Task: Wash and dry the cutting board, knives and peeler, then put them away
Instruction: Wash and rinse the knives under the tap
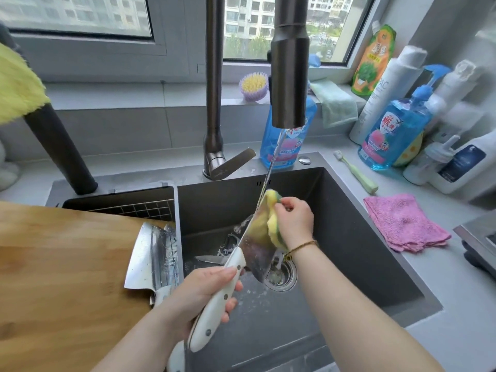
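Far left: yellow cloth [18, 87] draped over a dark post. Below it, wooden cutting board [61, 275] lying across the left edge of the sink [362, 237], with a wet cleaver [150, 261] resting on the board's right edge, blade up toward the drain basket [139, 208], handle toward the camera.

Centre: left hand [204, 294] over the sink, fingers [230, 307] wrapped tight round the white riveted handle of a second cleaver [255, 251], blade tilted up and away under the water stream falling from the faucet head [290, 76]. Another knife blade [212, 260] lying on the sink floor just behind that hand, partly hidden. Drain strainer [280, 275] below the blade.

Right of the blade: right hand [295, 221], fingers pinching a yellow-and-green sponge [273, 218] folded against the blade's far face and spine. Beaded bracelet [300, 248] on that wrist.

Behind, on the sill: purple scrub brush [253, 85], green cloth [335, 103]. Blue dish soap bottle [284, 140] behind the faucet head.

Right, on the grey surface [456, 304]: toothbrush [354, 171], pink cloth [402, 224], blue pump bottle [394, 135], and a cluster of white bottles [451, 146] in the corner.
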